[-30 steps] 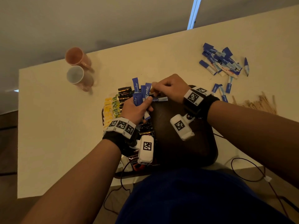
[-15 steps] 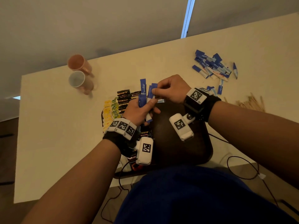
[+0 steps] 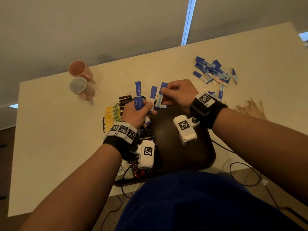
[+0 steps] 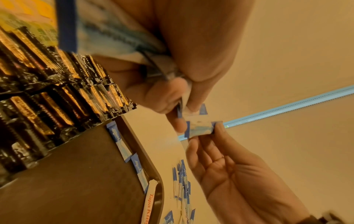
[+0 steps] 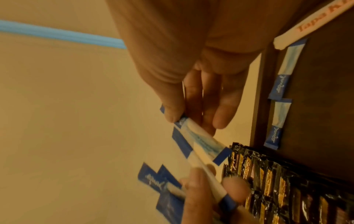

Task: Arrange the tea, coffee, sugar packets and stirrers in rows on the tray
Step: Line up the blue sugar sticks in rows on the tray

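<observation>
Right hand [image 3: 178, 92] higher; two mugs [image 3: 80, 80]

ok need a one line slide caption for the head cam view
Left hand holds a bundle of blue sugar packets while the right hand pinches one packet above the dark tray.

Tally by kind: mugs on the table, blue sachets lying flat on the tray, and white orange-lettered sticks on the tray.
Mugs: 2
Blue sachets flat on the tray: 2
White orange-lettered stick: 1
Total: 5
</observation>
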The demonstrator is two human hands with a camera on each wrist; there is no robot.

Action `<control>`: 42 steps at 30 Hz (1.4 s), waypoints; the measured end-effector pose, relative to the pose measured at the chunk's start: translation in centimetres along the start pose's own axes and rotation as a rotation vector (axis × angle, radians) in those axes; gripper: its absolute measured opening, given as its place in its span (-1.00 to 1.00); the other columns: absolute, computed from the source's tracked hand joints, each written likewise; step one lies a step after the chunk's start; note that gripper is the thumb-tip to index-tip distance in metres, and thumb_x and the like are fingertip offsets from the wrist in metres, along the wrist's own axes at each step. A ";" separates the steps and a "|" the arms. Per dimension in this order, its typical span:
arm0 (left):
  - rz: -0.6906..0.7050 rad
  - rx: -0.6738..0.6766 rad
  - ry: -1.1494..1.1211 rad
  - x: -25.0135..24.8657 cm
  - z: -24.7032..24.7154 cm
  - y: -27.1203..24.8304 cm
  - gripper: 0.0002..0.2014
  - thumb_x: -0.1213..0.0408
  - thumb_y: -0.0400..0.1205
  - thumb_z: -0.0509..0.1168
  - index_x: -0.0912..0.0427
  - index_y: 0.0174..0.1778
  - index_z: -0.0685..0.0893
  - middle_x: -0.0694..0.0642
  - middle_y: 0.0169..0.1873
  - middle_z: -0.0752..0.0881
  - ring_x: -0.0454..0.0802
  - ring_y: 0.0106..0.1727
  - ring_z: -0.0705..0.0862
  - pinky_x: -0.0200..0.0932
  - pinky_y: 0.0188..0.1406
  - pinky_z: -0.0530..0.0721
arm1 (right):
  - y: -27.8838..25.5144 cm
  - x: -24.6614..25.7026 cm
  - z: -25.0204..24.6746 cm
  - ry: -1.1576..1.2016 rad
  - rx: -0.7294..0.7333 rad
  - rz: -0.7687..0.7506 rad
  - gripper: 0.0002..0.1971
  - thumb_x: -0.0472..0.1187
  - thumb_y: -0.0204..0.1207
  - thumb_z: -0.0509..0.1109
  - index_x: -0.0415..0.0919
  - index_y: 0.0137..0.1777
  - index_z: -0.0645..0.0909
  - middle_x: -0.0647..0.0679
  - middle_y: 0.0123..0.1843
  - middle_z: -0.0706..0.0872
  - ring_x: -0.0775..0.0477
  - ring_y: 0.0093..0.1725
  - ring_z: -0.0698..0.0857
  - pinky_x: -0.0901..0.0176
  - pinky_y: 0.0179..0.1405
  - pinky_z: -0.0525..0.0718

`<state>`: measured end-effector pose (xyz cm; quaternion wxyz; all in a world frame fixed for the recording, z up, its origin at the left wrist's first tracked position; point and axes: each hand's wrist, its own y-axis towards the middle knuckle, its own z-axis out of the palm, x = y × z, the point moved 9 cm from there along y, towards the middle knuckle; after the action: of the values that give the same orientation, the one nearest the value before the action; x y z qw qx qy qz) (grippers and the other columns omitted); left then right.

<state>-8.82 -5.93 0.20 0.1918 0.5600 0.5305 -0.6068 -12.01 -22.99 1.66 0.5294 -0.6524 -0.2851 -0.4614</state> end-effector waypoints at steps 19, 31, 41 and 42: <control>-0.055 -0.016 0.067 1.4 -1.0 0.7 -0.85 0.23 0.71 0.33 0.19 -0.13 0.67 0.08 -0.31 0.82 -0.09 -0.58 0.63 -0.26 -0.71 0.53 | 4.2 -8.0 0.4 -1.471 0.383 -0.050 -0.72 -0.06 0.59 0.39 -0.25 0.14 0.72 -0.16 0.12 0.65 -0.19 0.13 0.64 -0.02 0.18 0.65; -0.089 -0.013 0.073 2.1 -0.4 1.7 -0.86 0.22 0.72 0.32 0.21 -0.09 0.67 0.17 -0.24 0.83 -0.15 -0.62 0.60 -0.24 -0.70 0.53 | 3.7 -8.3 -1.0 -1.458 0.356 -0.145 -0.73 -0.10 0.66 0.29 -0.21 0.19 0.72 -0.16 0.18 0.63 -0.16 0.21 0.58 -0.01 0.22 0.61; -0.084 -0.020 0.062 1.9 -0.6 1.6 -0.85 0.24 0.72 0.31 0.17 -0.15 0.65 0.07 -0.34 0.82 -0.06 -0.64 0.56 -0.24 -0.71 0.53 | 6.0 -7.3 -1.2 -1.464 0.306 -0.051 -0.70 -0.14 0.70 0.25 -0.29 0.28 0.65 -0.26 0.19 0.65 -0.24 0.19 0.64 0.06 0.10 0.56; -0.083 -0.021 0.064 1.9 -0.6 1.6 -0.85 0.25 0.72 0.31 0.17 -0.16 0.65 0.07 -0.34 0.82 -0.07 -0.65 0.55 -0.25 -0.72 0.53 | 6.0 -7.3 -1.2 -1.456 0.300 -0.054 -0.70 -0.14 0.69 0.25 -0.29 0.28 0.64 -0.27 0.20 0.64 -0.25 0.20 0.63 0.05 0.11 0.56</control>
<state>-7.80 -5.32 -2.05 0.1553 0.5547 0.5652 -0.5906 -10.15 -24.94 -7.48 0.2782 -0.7066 -0.6397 0.1185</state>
